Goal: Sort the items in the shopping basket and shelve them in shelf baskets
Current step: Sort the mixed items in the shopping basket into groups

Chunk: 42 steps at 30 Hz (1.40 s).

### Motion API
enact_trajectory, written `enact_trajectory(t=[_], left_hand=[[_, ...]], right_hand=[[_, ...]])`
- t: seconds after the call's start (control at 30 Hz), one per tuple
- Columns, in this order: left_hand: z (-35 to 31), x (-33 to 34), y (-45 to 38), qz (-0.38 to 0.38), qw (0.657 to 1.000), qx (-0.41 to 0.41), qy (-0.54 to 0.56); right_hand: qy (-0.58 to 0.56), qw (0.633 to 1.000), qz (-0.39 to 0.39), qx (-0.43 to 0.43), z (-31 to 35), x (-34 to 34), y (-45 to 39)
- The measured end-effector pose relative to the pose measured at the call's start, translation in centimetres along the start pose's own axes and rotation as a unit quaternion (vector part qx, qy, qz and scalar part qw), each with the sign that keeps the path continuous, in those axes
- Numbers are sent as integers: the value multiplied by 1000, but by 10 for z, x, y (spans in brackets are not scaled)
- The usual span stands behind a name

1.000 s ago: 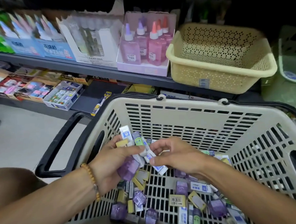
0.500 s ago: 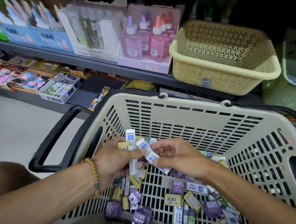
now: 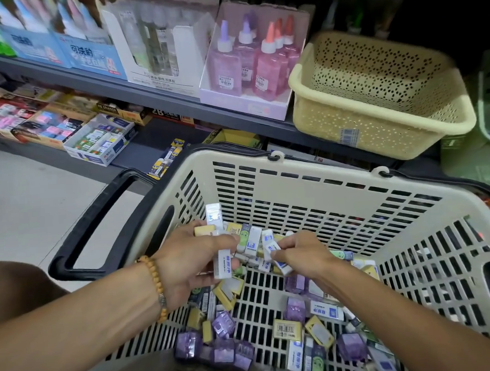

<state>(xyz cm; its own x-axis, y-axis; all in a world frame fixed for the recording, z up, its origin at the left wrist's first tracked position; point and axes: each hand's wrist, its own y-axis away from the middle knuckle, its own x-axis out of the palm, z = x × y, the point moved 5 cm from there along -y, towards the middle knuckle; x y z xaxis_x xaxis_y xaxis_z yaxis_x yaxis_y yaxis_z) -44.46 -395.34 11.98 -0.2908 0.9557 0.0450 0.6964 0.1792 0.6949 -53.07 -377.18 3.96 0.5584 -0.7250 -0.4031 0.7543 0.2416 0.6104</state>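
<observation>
A cream shopping basket with black handles fills the lower view. On its floor lie several small erasers: white-and-blue ones, yellow ones and purple cubes. My left hand grips a bunch of white-and-blue erasers inside the basket. My right hand pinches another white-and-blue eraser right beside that bunch. An empty perforated yellow shelf basket stands on the shelf above and to the right.
On the upper shelf stand a box of pink and purple glue bottles, a white display box and blue cartons. The lower shelf holds open boxes of erasers. A green basket shows at far right.
The purple cube that hung under my left hand is gone from it. Both hands stay together over the basket, and the bunch in my left hand has been rearranged.
</observation>
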Motion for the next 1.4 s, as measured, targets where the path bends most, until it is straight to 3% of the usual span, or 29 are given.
enact_trajectory(t=[0.2,0.37,0.7,0.9,1.17,1.4], left_hand=[[-1,-1,0,7,1000,3,-22],[0,4,2,33,998,-8,-60],[3,8,6,72,990,-14,-124],[1,11,8,73,988,1,-136],[0,12,8,75,988,4,-136],[-1,12,8,71,988,11,-136]], right_hand=[[-67,998,-10,13,-1,-7,-5],[-73,993,-95,15,-11,-27,-6],[-75,992,-98,-13,1,-12,-17],[-59,998,-19,-14,3,-2,-15],[-35,994,-101,-19,-6,-12,-17],[19,995,-91,-35,1,-3,-18]])
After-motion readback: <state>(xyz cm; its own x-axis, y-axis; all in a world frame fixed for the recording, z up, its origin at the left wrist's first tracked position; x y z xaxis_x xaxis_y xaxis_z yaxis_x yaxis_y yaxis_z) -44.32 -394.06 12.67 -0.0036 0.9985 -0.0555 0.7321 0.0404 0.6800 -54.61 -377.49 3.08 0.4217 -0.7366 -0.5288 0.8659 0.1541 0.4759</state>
